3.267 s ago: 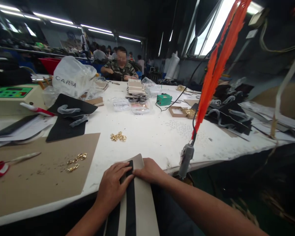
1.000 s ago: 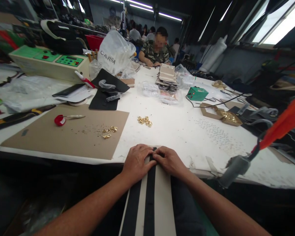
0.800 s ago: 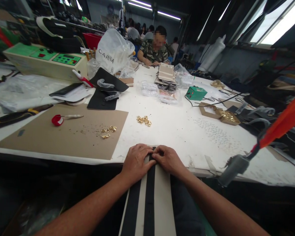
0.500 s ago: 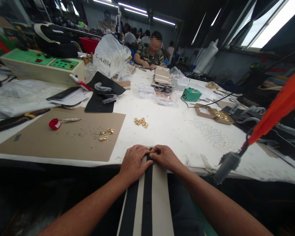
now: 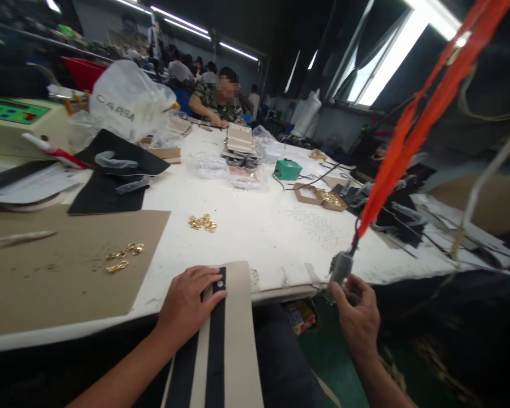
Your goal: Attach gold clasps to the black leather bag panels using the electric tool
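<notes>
My left hand point(image 5: 187, 300) lies over a long beige board with dark stripes. Its thumb and fingers pin the end of a black strap point(image 5: 216, 334) against that board; two small pale spots show on the strap between them. Off to the right, my right hand point(image 5: 359, 317) is at a grey cylindrical tool point(image 5: 342, 269) hanging from an orange cord point(image 5: 391, 170). The thumb and curled fingers are apart around the tool's lower end, not closed on it. The beige board point(image 5: 240, 317) runs from the table edge toward my lap.
Gold metal rings or clasps point(image 5: 203, 222) lie on the white table, more point(image 5: 123, 258) on a brown sheet point(image 5: 76, 294). A small cardboard box point(image 5: 334, 201) holds gold pieces near a green box point(image 5: 288, 169). Black sheets point(image 5: 106, 190) lie left. Across the table a person point(image 5: 216, 102) works.
My right hand has left the strap end and moved right to the hanging tool. The left hand stays on the strap. The view has turned to the right.
</notes>
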Tool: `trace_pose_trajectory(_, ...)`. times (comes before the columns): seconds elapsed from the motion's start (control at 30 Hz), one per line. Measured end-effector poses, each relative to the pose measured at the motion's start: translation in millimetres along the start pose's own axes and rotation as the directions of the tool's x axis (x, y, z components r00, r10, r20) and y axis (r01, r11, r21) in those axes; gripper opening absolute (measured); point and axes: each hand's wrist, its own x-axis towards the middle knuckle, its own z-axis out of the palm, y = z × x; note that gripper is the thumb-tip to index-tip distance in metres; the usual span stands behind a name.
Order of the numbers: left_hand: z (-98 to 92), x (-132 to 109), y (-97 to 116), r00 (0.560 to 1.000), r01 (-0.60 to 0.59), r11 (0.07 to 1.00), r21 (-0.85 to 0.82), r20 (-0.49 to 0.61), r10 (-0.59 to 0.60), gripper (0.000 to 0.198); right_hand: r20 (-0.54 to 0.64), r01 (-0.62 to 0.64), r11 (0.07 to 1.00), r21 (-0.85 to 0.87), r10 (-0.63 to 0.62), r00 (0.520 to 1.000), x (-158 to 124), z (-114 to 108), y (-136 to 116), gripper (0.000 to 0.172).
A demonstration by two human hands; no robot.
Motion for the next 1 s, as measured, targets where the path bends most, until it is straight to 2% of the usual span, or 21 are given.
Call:
trace_pose_trajectory(0.07, 4.3, 2.2, -8.3, 1.0, -0.029, 1.0, 0.009, -0.012, 0.029, 0.028, 0.032, -0.059, 0.998, -0.017, 0.06, 0.998, 16.3, 2.9, 11.1, 0.075)
trace_pose_trajectory(0.17, 7.0, 5.1, -15.3, 0.998, -0.055, 0.998, 0.001, -0.019, 0.055, 0.032, 0.147, -0.107, 0.993, -0.057, 0.114, 0.983, 34.7, 15.3, 14.7, 0.061)
trace_pose_trajectory(0.23, 5.7, 4.9, -14.2, 0.999, -0.047, 0.999, -0.007, -0.017, 0.047, 0.032, 0.177, -0.12, 0.991, -0.061, 0.13, 0.976, 37.8, 21.7, 11.5, 0.054)
trace_pose_trajectory(0.3, 2.5, 2.9, -8.6, 1.0, -0.023, 1.0, -0.009, -0.009, 0.023, 0.029, 0.215, -0.131, 0.991, -0.038, 0.136, 0.967, 32.0, 25.5, 3.0, 0.055)
trace_pose_trajectory(0.37, -1.2, 0.5, -0.8, 1.0, 0.0, 1.0, -0.007, 0.006, 0.0, 0.025, 0.291, -0.147, 0.988, 0.056, 0.125, 0.949, 19.1, 29.5, -14.4, 0.054)
trace_pose_trajectory(0.43, -3.8, -0.7, 5.9, 1.0, 0.023, 1.0, -0.008, 0.022, -0.022, 0.025, 0.365, -0.18, 0.948, 0.264, 0.074, 0.928, 1.9, 37.7, -43.2, 0.048)
trace_pose_trajectory(0.53, -4.5, -0.9, 10.8, 0.997, 0.058, 0.998, -0.029, 0.044, -0.057, 0.027, 0.43, -0.253, 0.739, 0.625, -0.055, 0.901, -26.5, 60.9, -100.9, 0.037)
trace_pose_trajectory(0.6, -4.1, -1.4, 11.9, 0.996, 0.08, 0.996, -0.043, 0.047, -0.078, 0.03, 0.472, -0.299, 0.604, 0.739, -0.147, 0.869, -43.8, 80.8, -137.6, 0.034)
trace_pose_trajectory(0.67, -3.8, -2.1, 12.4, 0.995, 0.097, 0.994, -0.05, 0.044, -0.095, 0.032, 0.507, -0.323, 0.548, 0.772, -0.224, 0.832, -57.4, 100.9, -164.1, 0.034)
trace_pose_trajectory(0.73, -3.4, -2.6, 12.6, 0.994, 0.102, 0.993, -0.056, 0.044, -0.1, 0.033, 0.527, -0.313, 0.554, 0.771, -0.279, 0.803, -66.5, 118.6, -178.2, 0.035)
trace_pose_trajectory(0.83, -2.3, -2.9, 11.7, 0.994, 0.102, 0.992, -0.075, 0.042, -0.099, 0.033, 0.544, -0.273, 0.599, 0.753, -0.332, 0.771, -73.5, 137.4, -182.6, 0.035)
trace_pose_trajectory(1.0, -1.6, -3.0, 10.1, 0.994, 0.104, 0.99, -0.098, 0.052, -0.099, 0.032, 0.536, -0.225, 0.63, 0.743, -0.359, 0.764, -77.5, 150.7, -179.2, 0.033)
